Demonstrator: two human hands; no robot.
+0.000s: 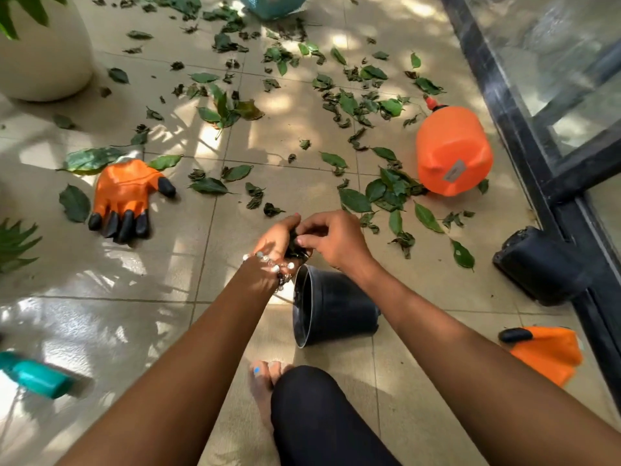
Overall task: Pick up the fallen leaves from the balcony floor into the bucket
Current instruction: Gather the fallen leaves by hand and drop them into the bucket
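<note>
Nearest of all is a bent knee in black point(312, 418) with a bare foot point(263, 381) beside it, on the tiled balcony floor point(100, 314). Just beyond, a black bucket point(331, 307) lies tipped on its side, mouth to the left; its inside is dark and I cannot tell what it holds. Above its rim the two hands meet. The left hand point(277, 242), beaded bracelet at the wrist, is cupped around a dark clump of leaves point(295, 245), and the right hand point(331, 238) has its fingers curled, pinching the same clump from the other side.

Open tile lies near left and around the bucket. The right edge is closed off by a black door frame point(524, 129) with glass, and a black block point(541, 264) sits against it.

Fallen leaves point(353, 200) — too many to count — scatter across the middle and far floor, thickest near an orange jug point(453, 149) lying on its side at right. Two orange gloves: one point(126, 196) flat at left, one point(551, 353) near right. A white pot point(43, 58) stands far left, a teal pot point(272, 5) at the far edge, and a teal object point(37, 376) lies near left.
</note>
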